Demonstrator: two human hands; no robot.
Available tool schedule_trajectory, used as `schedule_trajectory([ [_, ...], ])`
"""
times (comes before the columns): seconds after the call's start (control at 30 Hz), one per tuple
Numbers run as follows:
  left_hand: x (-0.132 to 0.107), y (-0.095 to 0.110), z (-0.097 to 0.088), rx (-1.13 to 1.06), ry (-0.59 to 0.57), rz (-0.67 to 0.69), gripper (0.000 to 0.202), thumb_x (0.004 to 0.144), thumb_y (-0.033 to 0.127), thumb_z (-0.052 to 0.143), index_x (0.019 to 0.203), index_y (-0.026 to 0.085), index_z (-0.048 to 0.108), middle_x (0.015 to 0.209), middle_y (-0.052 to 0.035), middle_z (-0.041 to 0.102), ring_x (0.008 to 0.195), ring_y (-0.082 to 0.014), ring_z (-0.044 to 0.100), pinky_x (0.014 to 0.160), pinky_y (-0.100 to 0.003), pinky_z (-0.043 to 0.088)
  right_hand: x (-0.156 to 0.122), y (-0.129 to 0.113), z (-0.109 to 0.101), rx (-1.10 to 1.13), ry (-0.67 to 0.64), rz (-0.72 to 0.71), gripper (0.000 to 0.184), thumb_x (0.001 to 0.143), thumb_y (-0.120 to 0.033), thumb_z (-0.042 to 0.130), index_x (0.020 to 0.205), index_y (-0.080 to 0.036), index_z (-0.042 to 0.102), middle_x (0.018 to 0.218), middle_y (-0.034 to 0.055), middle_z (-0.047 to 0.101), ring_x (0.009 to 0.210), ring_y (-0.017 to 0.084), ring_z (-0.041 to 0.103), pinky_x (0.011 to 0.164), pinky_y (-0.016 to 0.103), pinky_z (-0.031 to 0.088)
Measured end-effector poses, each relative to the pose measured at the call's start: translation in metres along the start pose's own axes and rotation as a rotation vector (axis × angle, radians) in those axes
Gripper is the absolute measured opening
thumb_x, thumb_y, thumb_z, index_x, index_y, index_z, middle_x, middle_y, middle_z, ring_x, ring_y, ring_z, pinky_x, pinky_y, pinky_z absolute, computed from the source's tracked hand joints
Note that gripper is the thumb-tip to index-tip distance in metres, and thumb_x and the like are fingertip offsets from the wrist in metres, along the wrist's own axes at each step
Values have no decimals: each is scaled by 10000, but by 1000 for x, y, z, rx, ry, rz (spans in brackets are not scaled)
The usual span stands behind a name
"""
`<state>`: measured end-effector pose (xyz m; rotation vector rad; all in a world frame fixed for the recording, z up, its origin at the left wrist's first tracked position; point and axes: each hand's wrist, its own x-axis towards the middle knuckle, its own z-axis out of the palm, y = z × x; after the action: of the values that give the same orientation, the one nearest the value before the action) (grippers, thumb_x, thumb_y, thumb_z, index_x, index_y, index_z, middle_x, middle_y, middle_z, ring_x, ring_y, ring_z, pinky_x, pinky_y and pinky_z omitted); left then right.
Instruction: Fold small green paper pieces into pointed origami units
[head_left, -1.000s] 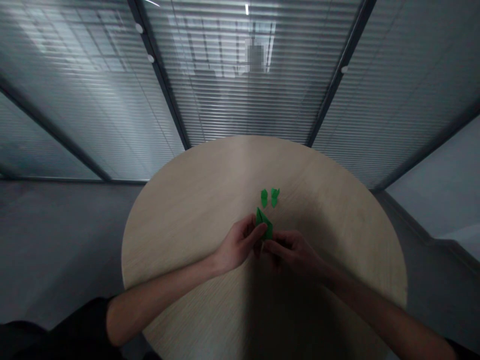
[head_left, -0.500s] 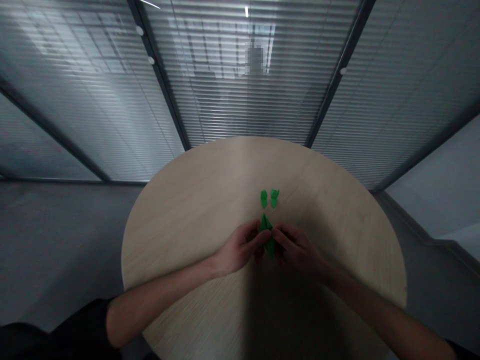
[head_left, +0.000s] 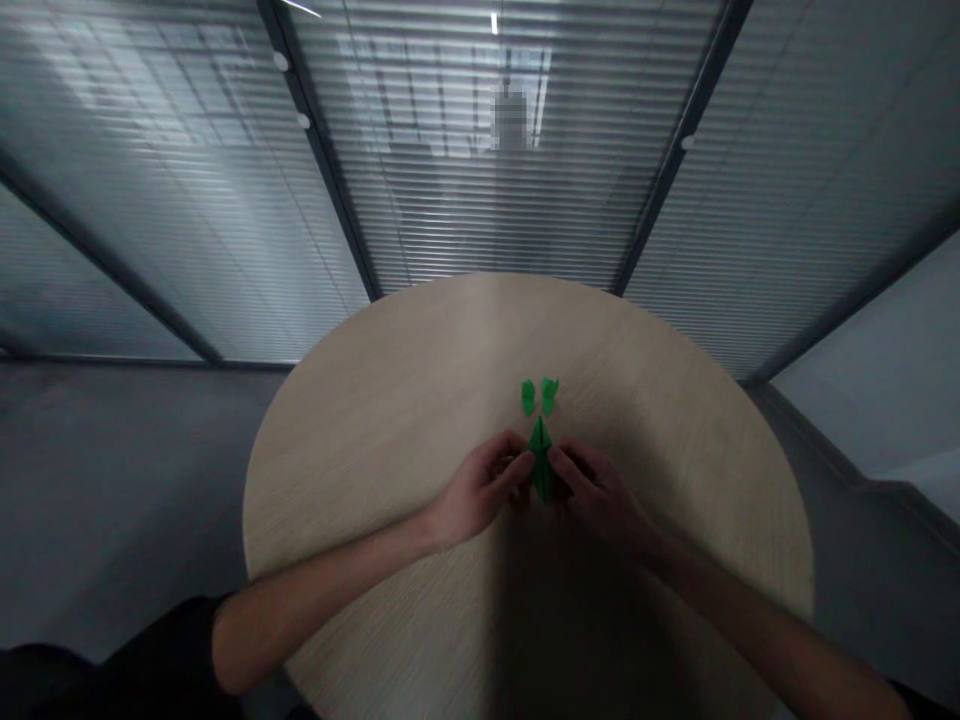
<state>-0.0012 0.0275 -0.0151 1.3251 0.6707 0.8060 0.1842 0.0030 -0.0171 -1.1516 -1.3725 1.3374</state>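
Observation:
A green folded paper [head_left: 541,462], shaped like a narrow diamond with a slit down its upper middle, is held between both hands over the table. My left hand [head_left: 491,485] pinches its left edge, thumb on top. On the opposite edge, my right hand [head_left: 592,490] grips it between thumb and fingers. The other fingers curl beneath and are partly hidden. Just beyond the paper's top point lie two small green folded paper pieces, a left one [head_left: 528,397] and a right one [head_left: 550,395] with a notched top.
The round wooden table [head_left: 360,400] spans the middle of the view. Behind it stand glass partitions with blinds [head_left: 495,220] and dark frames. Grey floor [head_left: 135,480] shows on the left, and a pale wall [head_left: 885,370] rises on the right.
The folded paper has turned more upright and shifted slightly away from me. My left thumb has drawn back from across its middle to the left edge. The two small pieces have stayed put.

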Motion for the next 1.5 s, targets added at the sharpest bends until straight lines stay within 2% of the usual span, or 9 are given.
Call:
schedule_trajectory([
  [0.23, 3, 0, -1, -36, 63, -6, 467, 909, 593, 688, 899, 147, 552, 718, -21, 661, 604, -136, 656, 533, -241, 555, 0, -2, 0, 52, -10, -9, 463, 910, -637, 644, 850, -178, 612, 685, -8, 603, 532, 109, 572, 499, 242, 476],
  [0.5, 3, -2, -2, -33, 41, -16, 480, 877, 586, 733, 869, 140, 555, 717, -23, 662, 596, -124, 645, 543, -236, 542, 2, 0, -2, 50, 51, 8, 440, 854, -614, 711, 863, -177, 660, 733, 16, 643, 619, 140, 612, 576, 277, 534],
  [0.83, 2, -1, -2, -7, 24, -20, 476, 879, 583, 732, 897, 131, 581, 738, -24, 658, 616, -123, 635, 561, -237, 526, 2, 6, -5, 17, 90, -10, 410, 848, -578, 731, 806, -177, 656, 694, -4, 607, 587, 120, 567, 538, 251, 479],
  [1.13, 2, 0, -3, -7, 36, -9, 485, 889, 601, 708, 899, 135, 578, 723, -24, 661, 605, -126, 640, 559, -242, 536, 0, -3, -3, 106, 11, 49, 424, 859, -598, 718, 844, -180, 645, 701, -6, 614, 597, 126, 586, 564, 267, 528],
  [1.37, 2, 1, -3, -12, 57, -7, 445, 917, 561, 690, 960, 137, 562, 725, -23, 662, 612, -138, 657, 558, -255, 555, 0, -3, -2, 130, -6, 49, 399, 864, -570, 717, 869, -175, 661, 701, 5, 653, 573, 131, 619, 557, 275, 535],
  [1.5, 2, 2, -2, -28, 78, 15, 416, 925, 508, 706, 1056, 154, 532, 763, -8, 665, 604, -124, 651, 531, -228, 540, 2, -4, -2, 130, 13, 73, 382, 862, -548, 724, 867, -171, 664, 695, 4, 655, 559, 128, 616, 560, 278, 529],
])
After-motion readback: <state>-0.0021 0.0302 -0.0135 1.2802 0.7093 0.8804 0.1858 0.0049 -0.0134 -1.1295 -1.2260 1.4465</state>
